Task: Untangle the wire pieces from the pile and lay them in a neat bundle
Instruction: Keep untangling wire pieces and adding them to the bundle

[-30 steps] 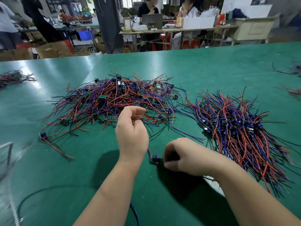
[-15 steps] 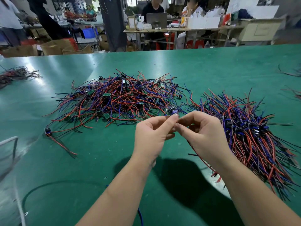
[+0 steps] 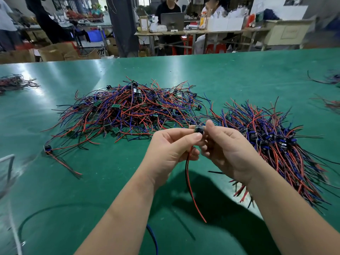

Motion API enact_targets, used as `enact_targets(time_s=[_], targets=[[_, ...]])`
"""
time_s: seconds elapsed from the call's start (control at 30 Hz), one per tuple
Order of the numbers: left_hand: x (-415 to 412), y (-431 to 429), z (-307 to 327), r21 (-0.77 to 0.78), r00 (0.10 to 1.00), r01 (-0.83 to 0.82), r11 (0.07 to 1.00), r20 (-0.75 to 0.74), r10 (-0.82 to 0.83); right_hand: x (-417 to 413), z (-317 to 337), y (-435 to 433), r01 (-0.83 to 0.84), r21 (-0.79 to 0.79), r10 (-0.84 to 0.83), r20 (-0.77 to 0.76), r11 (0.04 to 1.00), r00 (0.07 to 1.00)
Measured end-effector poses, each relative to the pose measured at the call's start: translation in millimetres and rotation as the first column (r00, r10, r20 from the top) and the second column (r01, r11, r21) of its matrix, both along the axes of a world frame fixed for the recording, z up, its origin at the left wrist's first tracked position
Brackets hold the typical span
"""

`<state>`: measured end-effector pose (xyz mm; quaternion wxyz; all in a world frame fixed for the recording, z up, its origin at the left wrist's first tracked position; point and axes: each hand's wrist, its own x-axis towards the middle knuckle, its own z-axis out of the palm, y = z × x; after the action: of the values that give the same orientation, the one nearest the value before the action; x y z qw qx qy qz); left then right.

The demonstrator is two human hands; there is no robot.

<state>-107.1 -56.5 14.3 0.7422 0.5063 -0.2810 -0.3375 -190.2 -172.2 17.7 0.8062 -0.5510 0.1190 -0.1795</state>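
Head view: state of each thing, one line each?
wire piece: held in the air, leads hanging
left hand: pinches the wire piece
right hand: pinches the wire piece
tangled pile: jumbled on the green table
bundle: laid roughly aligned, right of pile

Green table (image 3: 239, 74), tangled wire pile (image 3: 128, 113) (centre), neater bundle (image 3: 276, 144) right — small heap (image 3: 16, 83) far left

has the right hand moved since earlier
Yes. The right hand rose from low over the table and forward toward the tangled pile, meeting the left hand on a wire piece.
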Motion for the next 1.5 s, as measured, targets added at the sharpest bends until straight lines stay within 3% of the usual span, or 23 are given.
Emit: enact_targets(time_s=[0.2,0.37,0.63,0.83,1.2,1.37,1.5], targets=[[2,0,-1,-0.020,1.000,-0.018,1.000,0.015,0.018,-4,3,-11,-0.010,0.007,0.009,0.029,1.000,1.000],[2,0,-1,-0.038,1.000,-0.007,0.999,0.006,0.007,-5,2,-9,-0.051,-0.103,0.038,-0.130,0.993,0.991],[3,4,1,-0.018,0.997,0.073,0.997,-0.003,-0.073,-6,2,-16,-0.151,-0.033,0.151,-0.016,0.988,0.988],[4,2,0,0.009,0.999,0.035,0.999,0.006,-0.035,-5,2,-15,-0.103,0.023,0.099,0.145,0.994,0.984],[2,2,-5,0.176,0.973,0.040,0.984,0.217,-0.078,-2,3,-18,0.136,-0.009,-0.136,0.048,0.991,0.990],[2,4,-8,0.348,0.923,0.102,0.932,0.316,-0.219,-9,6,-47,0.376,0.039,-0.376,-0.012,0.926,0.927],[0,5,-11,0.447,0.896,0.185,0.875,0.290,-0.337,-15,3,-60,0.466,0.056,-0.464,-0.037,0.883,0.885]])
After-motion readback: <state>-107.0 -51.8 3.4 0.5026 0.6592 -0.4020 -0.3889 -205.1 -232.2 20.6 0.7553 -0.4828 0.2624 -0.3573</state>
